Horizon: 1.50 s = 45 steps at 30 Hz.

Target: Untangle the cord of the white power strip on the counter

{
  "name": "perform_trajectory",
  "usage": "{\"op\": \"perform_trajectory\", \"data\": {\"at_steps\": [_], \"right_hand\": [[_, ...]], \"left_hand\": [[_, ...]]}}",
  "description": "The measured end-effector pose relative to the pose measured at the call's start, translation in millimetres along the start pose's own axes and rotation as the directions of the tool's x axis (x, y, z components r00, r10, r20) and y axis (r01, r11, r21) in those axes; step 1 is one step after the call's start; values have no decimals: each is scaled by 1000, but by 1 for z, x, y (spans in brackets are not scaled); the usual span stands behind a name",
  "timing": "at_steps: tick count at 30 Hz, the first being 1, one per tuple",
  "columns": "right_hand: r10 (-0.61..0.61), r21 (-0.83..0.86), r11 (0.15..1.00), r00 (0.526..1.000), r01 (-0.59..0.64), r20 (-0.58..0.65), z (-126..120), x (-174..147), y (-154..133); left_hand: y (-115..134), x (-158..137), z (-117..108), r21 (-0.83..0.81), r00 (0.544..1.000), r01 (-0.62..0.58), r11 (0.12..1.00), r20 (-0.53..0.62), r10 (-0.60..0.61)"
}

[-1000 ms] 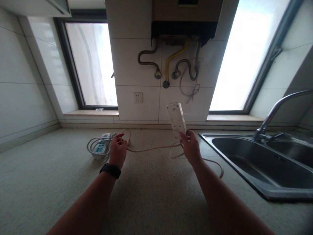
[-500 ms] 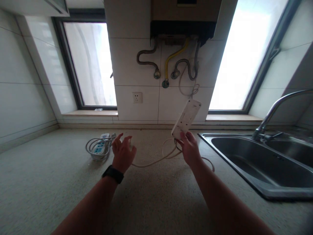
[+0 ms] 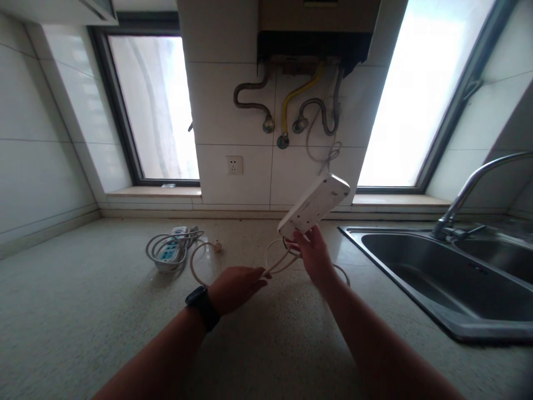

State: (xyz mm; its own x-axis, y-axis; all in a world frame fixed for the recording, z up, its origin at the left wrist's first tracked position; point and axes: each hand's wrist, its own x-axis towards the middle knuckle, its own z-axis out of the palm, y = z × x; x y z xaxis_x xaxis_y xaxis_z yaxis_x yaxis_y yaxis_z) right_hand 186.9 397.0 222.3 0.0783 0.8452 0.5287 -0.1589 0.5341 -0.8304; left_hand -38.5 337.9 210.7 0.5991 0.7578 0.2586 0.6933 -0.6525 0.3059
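Observation:
My right hand (image 3: 312,250) grips the near end of a white power strip (image 3: 314,205), which is tilted up over the counter with its screw-dotted underside showing. From that end runs a pale power cord (image 3: 285,265), partly looped below the strip. My left hand (image 3: 239,288), with a black watch on the wrist, pinches this cord a little left of the strip. Beyond the left hand the cord curves round to its plug (image 3: 217,246), lying on the counter. A second power strip (image 3: 170,250) with blue sockets lies at the left, its grey cord coiled on it.
A steel sink (image 3: 437,278) with a faucet (image 3: 462,194) is set into the counter (image 3: 104,311) at right. On the back wall are a socket (image 3: 234,165), pipes and a yellow hose (image 3: 287,108) under a dark-bottomed heater (image 3: 316,41). Windows flank the wall.
My left hand has moved right and down from beside the blue-socket strip, closing on the cord. My right hand has tilted the white strip further over, shifting it slightly left.

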Motion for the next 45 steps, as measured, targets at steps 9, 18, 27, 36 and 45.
{"op": "perform_trajectory", "data": {"at_steps": [9, 18, 27, 36, 45], "right_hand": [[47, -276, 960, 958, 35, 283, 7, -12, -1], [162, -452, 891, 899, 45, 408, 5, -15, -13], [352, -455, 883, 803, -115, 481, 9, -19, -13], [374, -378, 908, 760, -183, 531, 10, -22, -9], [-92, -449, 859, 936, 247, 339, 13, -24, -17]], "left_hand": [[1, 1, -9, 126, 986, -1, 992, -166, 22], [-3, -3, -11, 177, 869, -40, 983, -479, 121], [4, -8, -26, 375, 747, 131, 918, -646, 158], [0, -4, -30, 260, 916, 260, 930, -372, -152], [-8, -4, -27, 201, 833, 482, 853, -408, -374]]}}
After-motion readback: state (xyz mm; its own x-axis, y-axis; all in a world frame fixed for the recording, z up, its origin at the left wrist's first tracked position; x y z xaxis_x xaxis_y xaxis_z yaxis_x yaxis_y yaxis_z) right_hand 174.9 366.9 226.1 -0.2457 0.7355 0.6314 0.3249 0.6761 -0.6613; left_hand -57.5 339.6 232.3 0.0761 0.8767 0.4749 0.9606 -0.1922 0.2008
